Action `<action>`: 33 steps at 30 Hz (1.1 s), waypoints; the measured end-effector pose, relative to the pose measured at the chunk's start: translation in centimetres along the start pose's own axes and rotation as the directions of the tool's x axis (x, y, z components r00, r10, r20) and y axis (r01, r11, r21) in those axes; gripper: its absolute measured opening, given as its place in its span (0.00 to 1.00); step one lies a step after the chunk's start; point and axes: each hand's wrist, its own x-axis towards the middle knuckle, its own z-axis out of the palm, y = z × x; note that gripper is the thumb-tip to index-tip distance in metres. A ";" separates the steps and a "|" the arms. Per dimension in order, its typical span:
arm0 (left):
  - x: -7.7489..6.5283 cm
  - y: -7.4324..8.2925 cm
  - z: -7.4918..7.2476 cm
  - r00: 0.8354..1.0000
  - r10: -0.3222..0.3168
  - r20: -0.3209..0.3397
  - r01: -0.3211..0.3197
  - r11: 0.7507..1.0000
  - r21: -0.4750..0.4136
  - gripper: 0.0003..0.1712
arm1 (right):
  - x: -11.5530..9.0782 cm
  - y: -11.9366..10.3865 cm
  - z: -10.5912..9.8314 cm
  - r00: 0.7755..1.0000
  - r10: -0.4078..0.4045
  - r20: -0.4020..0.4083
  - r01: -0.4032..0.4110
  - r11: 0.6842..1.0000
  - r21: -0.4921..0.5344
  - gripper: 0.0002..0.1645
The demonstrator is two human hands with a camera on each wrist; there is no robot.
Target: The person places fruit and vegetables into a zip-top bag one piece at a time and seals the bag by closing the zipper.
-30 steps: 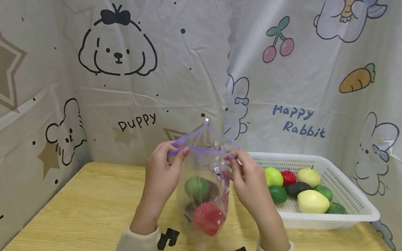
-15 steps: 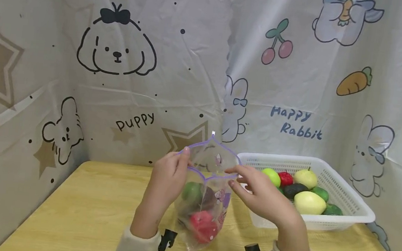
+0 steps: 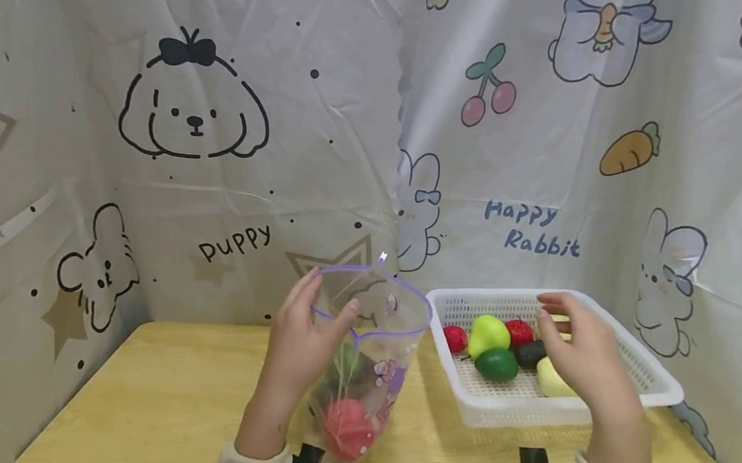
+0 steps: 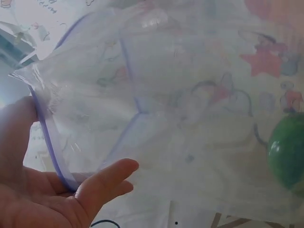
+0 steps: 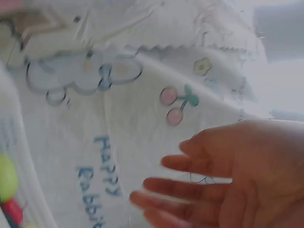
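A left grip [image 3: 306,334] on the bag [image 3: 402,352], a right grip [image 3: 582,352] over the basket [image 3: 521,413]

A person's left grip was curled round one side of the bag's mouth, thumb in front and fingers at the edge, apparently so the purple rim [image 3: 394,333] gaped wide and the soft plastic did not fold. The right grip held nothing, its fingers apart and loosely bent. The clear bag was roughly upright, left of the basket; whether its base rested on the worktop [image 3: 177,392] could not be told. Inside, a green fruit [image 3: 349,361] lay above a red fruit [image 3: 347,421], their weight probably drawing the plastic down. The white basket sat near the bag, perhaps for easy reach, and carried a lime pear [image 3: 489,336], a dark-green fruit [image 3: 496,365] and a yellow fruit [image 3: 553,382], among others. Behind hung a curtain [image 3: 324,159] lettered "Puppy" at left and "Happy Rabbit" at right. The bag bore cartoon prints, but no brand on it could be read.
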 end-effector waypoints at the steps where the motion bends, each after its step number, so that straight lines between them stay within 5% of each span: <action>1: 0.0 -0.1 0.0 1.000 0.004 -0.005 -0.004 1.000 0.003 0.48 | 0.2 0.9 -0.1 1.000 0.024 0.020 -0.023 0.999 -0.041 0.26; 5: 0.0 -0.4 -0.1 0.997 0.059 -0.052 -0.058 0.998 0.021 0.51 | 1.6 4.4 0.2 0.985 0.091 0.149 -0.062 0.980 -0.190 0.28; 11: 0.3 -0.6 -0.3 0.992 0.095 -0.080 -0.092 0.995 0.030 0.50 | 3.1 8.2 1.6 0.882 0.270 0.386 -0.155 0.940 -0.303 0.39; 19: 0.5 -1.2 -1.1 0.999 0.005 0.036 -0.007 0.999 0.052 0.50 | 3.4 9.9 3.8 0.834 0.329 0.443 -0.198 0.928 -0.317 0.46; 25: 0.4 -1.4 -1.8 0.997 0.010 0.077 -0.017 0.996 0.083 0.48 | 3.8 10.4 5.0 0.794 0.357 0.492 -0.245 0.929 -0.279 0.42; 33: 0.2 -1.1 -1.3 0.998 0.067 -0.012 -0.065 0.991 0.117 0.50 | 3.3 10.5 6.2 0.844 0.324 0.427 -0.242 0.941 -0.235 0.41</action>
